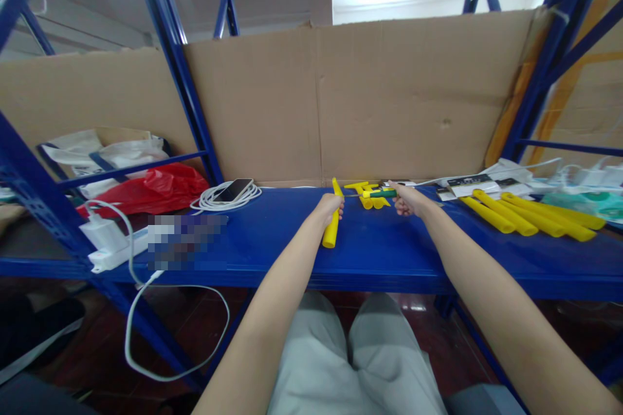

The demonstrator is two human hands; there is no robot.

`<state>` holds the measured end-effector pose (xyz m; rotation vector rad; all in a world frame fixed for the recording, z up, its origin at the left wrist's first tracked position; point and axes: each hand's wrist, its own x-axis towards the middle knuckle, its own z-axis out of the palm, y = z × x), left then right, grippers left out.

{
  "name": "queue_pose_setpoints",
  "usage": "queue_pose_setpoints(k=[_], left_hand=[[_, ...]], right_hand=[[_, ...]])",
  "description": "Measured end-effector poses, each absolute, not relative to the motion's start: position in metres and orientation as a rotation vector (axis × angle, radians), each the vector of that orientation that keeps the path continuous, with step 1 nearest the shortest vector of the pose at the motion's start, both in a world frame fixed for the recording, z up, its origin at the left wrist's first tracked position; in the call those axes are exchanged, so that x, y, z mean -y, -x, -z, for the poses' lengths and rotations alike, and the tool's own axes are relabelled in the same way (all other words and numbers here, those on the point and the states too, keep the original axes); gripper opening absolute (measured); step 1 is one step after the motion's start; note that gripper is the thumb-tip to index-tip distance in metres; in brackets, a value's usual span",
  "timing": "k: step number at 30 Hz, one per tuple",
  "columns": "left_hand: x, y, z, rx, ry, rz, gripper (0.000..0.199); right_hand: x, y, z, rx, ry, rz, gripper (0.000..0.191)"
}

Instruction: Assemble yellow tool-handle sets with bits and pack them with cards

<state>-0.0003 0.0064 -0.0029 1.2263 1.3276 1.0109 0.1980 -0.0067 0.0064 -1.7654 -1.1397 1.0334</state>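
My left hand [333, 206] is wrapped round a yellow plastic tube [331, 233], which stands tilted over the blue shelf with its wide end toward me. In my right hand [407, 200] is a screwdriver with a green and yellow handle [379, 194]. Its thin shaft points left, toward the tube; whether the tip touches the tube is too small to tell. Beyond and below the screwdriver lie several small yellow plastic pieces [374, 203], partly covered by it.
Several yellow tubes [491, 215] lie at the right beside small black and white packets [470, 185]. On the left are a phone [234, 190] on a coiled white cable [214, 198], a power strip [119, 258] and a red bag [156, 187]. Cardboard [389, 97] walls the back.
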Motion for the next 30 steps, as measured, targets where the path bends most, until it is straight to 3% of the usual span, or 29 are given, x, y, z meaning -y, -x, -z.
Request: queue_pose_setpoints(k=[4,18,30], left_hand=[[-0.0092,0.001,0.0046,-1.319,-1.193,-1.031,0.015],[-0.0073,0.0011,0.0022,-1.304,-1.184,-1.053,0.016],[-0.0101,0.0013,0.0036,-1.31,-1.194,-1.05,0.017]], right_hand=[[0.008,-0.1963,-0.0089,1.171,1.734,-1.012,0.038],[0.0008,-0.1957,-0.0009,1.125,1.424,-0.938,0.037],[0.0052,-0.1929,-0.0041,1.123,1.518,-0.888,0.041]])
